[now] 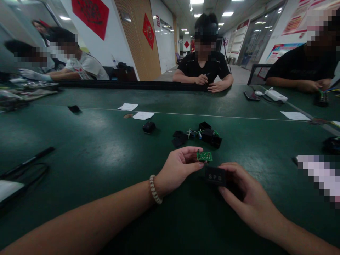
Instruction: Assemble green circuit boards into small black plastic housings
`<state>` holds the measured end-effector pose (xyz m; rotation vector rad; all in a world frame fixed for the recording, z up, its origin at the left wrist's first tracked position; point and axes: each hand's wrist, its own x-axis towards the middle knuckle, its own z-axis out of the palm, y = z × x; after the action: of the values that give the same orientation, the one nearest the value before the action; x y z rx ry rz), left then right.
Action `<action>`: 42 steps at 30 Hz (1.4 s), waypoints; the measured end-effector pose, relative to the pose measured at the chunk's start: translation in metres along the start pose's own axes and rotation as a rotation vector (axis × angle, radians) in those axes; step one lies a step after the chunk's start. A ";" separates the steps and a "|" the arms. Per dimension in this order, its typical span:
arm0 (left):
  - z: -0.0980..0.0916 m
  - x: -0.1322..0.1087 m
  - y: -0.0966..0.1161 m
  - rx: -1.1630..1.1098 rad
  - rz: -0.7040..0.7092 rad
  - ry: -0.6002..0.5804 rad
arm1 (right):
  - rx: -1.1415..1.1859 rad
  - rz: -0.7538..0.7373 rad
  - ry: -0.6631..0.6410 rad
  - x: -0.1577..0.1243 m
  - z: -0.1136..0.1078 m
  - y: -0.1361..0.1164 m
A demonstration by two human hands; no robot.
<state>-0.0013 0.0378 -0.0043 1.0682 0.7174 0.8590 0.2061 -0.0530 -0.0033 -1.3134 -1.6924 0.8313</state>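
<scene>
Between the thumb and fingers of my left hand (176,166) is a small green circuit board (204,156), its solder-dotted face turned toward me. My right hand (247,198) grips a black plastic case (215,176) marked "SPD" by its right side. The case sits just below and right of the board, with a small gap between them. Beyond my hands lie several black plastic cases (208,135), some with open sides. Thin flat black pieces (179,138) lie left of them, and small parts with metal pins (190,133) are in between.
A single black case (149,127) stands farther left, near white paper slips (143,115). A black cable (29,161) lies at the left edge. Across the green table (106,156), a co-worker in black (203,67) sits opposite; others sit left and right. A white power adapter (276,95) lies at right.
</scene>
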 end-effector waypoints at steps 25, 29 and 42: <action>-0.001 -0.002 0.001 0.038 -0.016 0.001 | -0.006 0.010 -0.030 0.000 -0.001 0.000; 0.002 -0.002 0.002 0.029 0.002 0.006 | -0.009 0.007 -0.021 -0.001 -0.001 0.001; 0.000 -0.001 0.000 0.043 0.022 0.013 | -0.003 0.007 -0.029 0.001 -0.001 -0.001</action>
<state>-0.0021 0.0368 -0.0045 1.1113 0.7383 0.8736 0.2066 -0.0524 -0.0016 -1.3158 -1.7127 0.8559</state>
